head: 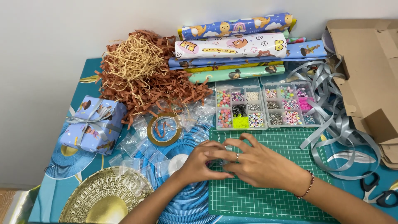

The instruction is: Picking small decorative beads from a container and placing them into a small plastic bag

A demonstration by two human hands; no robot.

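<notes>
My left hand (pixel 199 165) and my right hand (pixel 259 165) meet over the near left part of a green cutting mat (pixel 269 203). The fingertips of both pinch a small clear bag (pixel 224 161), which is mostly hidden by the fingers. The right hand wears a ring and a red bead bracelet. Just beyond the hands stand two clear bead boxes, one (pixel 241 108) on the left and one (pixel 290 104) on the right, both full of coloured beads. Several loose clear bags (pixel 137 145) lie to the left of my left hand.
A tape roll (pixel 164 129), a wrapped gift box (pixel 93 124) and a heap of shredded paper (pixel 141 70) sit at the left. Wrapping paper rolls (pixel 232 45) lie at the back. Silver ribbon (pixel 336 124), a cardboard box (pixel 365 74) and scissors (pixel 375 191) are on the right.
</notes>
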